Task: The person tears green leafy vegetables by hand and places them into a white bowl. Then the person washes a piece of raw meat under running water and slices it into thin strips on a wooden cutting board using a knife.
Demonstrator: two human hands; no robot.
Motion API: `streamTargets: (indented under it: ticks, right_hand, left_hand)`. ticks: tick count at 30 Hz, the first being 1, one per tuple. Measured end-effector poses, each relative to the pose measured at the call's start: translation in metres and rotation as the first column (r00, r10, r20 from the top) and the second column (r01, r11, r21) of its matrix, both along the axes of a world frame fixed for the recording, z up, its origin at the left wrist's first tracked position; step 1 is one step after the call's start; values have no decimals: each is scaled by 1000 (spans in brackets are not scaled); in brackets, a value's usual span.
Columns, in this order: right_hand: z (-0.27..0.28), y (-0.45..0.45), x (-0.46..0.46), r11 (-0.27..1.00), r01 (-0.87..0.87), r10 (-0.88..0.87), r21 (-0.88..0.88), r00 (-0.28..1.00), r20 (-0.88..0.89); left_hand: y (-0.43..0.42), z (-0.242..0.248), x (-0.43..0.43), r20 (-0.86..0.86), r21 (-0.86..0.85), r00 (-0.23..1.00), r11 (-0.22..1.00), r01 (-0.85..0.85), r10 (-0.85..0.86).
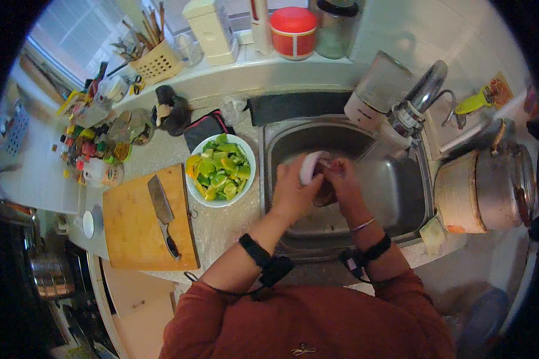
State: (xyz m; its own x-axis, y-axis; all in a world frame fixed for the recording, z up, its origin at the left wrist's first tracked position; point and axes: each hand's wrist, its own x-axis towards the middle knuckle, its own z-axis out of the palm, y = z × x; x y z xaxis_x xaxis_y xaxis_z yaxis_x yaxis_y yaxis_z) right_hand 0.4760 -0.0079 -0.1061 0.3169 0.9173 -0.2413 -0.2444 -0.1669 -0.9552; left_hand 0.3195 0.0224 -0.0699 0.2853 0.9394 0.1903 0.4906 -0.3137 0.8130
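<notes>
Both hands are together over the stainless steel sink [377,211]. My left hand [296,193] grips a pale, purplish-white rounded thing [313,165], perhaps a peeled onion. The fingers of my right hand [345,179] are pinched at its right side, where a darker reddish-brown part shows. What lies between the fingertips is small and partly hidden. To the left of the sink stands a white bowl [253,179] full of cut green and yellow pepper pieces [218,168]. A kitchen knife [163,211] lies on the wooden cutting board [130,224], its handle towards me.
The chrome faucet [415,103] rises behind the sink at the right. A large metal pot [498,188] stands right of the sink, with a sponge [432,235] near the corner. Bottles and jars [94,148] crowd the left counter. A small white cup [88,224] sits beside the board.
</notes>
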Motion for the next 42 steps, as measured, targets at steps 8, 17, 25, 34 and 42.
streamTargets:
  ticks: [8,17,25,34,42]
  right_hand:
    - [25,-5,31,977,-25,136,213,840,-526]
    - [6,-17,39,998,41,2,36,625,-781]
    - [0,-22,39,996,83,-19,46,648,-761]
    - [7,-29,40,989,-41,123,144,771,-625]
    - [9,-23,35,1000,-23,13,-2,648,-762]
  left_hand:
    - [11,5,-26,455,-720,853,669,184,255]
    - [5,1,-14,22,-82,998,995,64,-62]
    - [-1,25,-13,-451,353,892,910,219,-40]
    - [6,4,-36,148,-228,985,972,-53,88]
    - [-18,17,-87,528,-732,768,652,196,362]
